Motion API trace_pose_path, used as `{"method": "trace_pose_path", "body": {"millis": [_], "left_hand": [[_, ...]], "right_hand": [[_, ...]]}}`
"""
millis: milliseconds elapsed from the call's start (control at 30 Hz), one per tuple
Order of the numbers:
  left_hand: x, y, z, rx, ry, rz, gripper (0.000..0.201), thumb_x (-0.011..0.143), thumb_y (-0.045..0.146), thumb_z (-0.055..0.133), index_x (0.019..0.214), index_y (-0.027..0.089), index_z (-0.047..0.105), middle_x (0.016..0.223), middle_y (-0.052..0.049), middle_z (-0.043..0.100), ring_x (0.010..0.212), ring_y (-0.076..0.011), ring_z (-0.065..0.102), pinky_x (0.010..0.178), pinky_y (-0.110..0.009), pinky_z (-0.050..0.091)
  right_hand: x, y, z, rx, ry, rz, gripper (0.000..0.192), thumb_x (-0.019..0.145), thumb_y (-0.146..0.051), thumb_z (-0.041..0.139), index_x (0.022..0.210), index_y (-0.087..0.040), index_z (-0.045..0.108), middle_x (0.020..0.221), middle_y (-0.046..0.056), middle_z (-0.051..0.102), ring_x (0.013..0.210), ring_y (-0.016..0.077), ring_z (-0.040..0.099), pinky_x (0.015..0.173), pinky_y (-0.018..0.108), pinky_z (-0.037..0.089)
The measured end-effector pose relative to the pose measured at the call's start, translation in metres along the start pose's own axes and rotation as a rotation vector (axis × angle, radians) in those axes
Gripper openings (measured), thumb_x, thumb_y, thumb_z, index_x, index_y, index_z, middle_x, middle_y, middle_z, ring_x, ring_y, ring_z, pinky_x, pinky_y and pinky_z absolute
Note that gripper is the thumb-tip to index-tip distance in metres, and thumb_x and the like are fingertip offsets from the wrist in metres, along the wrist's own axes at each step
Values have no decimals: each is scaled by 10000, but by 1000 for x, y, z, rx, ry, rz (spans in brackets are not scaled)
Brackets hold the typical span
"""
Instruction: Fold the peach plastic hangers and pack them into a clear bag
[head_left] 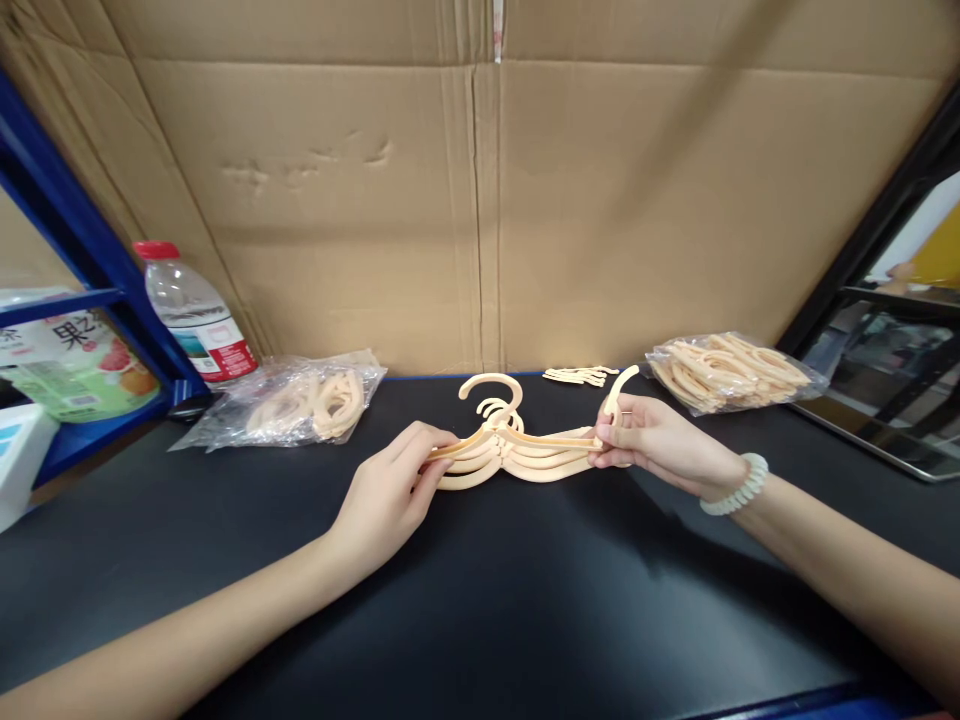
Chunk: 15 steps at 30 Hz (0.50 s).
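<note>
Two hands (388, 485) hold hanger (498, 427) between them.

Dark tabletop (487, 600) backed by a tall cardboard wall (337, 210)
The creased brown sheet shows a vertical seam (477, 200) near its middle and a soft diagonal shadow (701, 115) to the right; a blue frame (49, 175) slants along the left side, a black frame (874, 220) along the right, and faint sheen lies on the tabletop.
</note>
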<state>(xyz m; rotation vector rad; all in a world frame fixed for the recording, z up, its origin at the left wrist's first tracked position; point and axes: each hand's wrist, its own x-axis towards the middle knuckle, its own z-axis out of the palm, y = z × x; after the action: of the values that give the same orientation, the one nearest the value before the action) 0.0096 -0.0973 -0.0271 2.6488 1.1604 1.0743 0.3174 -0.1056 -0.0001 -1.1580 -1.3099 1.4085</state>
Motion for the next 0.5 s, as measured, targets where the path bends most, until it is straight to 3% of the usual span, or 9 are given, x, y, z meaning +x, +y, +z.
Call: {"method": "trace_pose_path", "body": {"millis": [267,500], "left_hand": [[-2,1,-1,-27,-14,-29,167,955,201,423,1072,203,544,945,-28,586,819,-146,586,685,-235,480],[-1,1,0,-37,-6,-46,202,962,218,415,1111,204,551,941,-29,590,802,-142,586,677,-233,482]], "right_hand": [[0,2,4,-32,57,-49,428,620,-403,857,726,-168,515,677,15,646,616,147,672,621,248,578],[1,3,4,48,69,-48,388,634,-331,861,728,-168,522,710,23,644,692,181,698,738,294,603]]}}
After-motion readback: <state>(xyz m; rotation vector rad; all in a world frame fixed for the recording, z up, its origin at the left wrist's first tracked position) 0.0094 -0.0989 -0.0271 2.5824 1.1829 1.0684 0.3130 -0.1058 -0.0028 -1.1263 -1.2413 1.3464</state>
